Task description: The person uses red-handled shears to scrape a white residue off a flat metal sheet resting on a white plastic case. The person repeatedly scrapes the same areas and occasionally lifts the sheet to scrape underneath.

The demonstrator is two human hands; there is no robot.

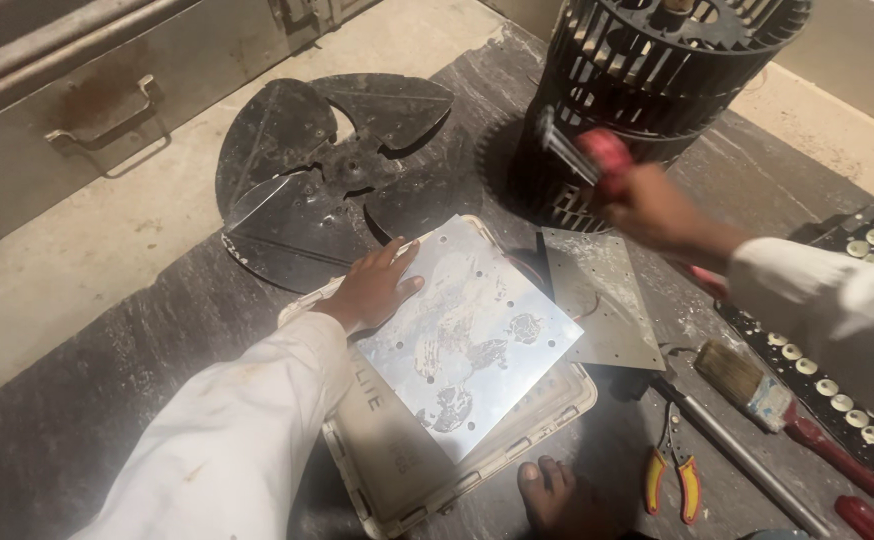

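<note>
My right hand [647, 205] is wrapped tight round a red-handled tool [579, 155], blurred, by the black blower wheel [657, 60]. My left hand [372, 285], fingers spread, presses flat on the metal plate [467, 335] lying on the white casing [397, 470]. The plate looks thin, stiff and light with sharp rims; best held by its edges.

Bystander items on a dark stone floor.
Flat black fan blade [332, 180] lies left of the black squirrel-cage blower wheel [657, 70]; a paintbrush [757, 385], yellow-handled pliers [672, 470] and a grey metal box [77, 90] lie around.
</note>
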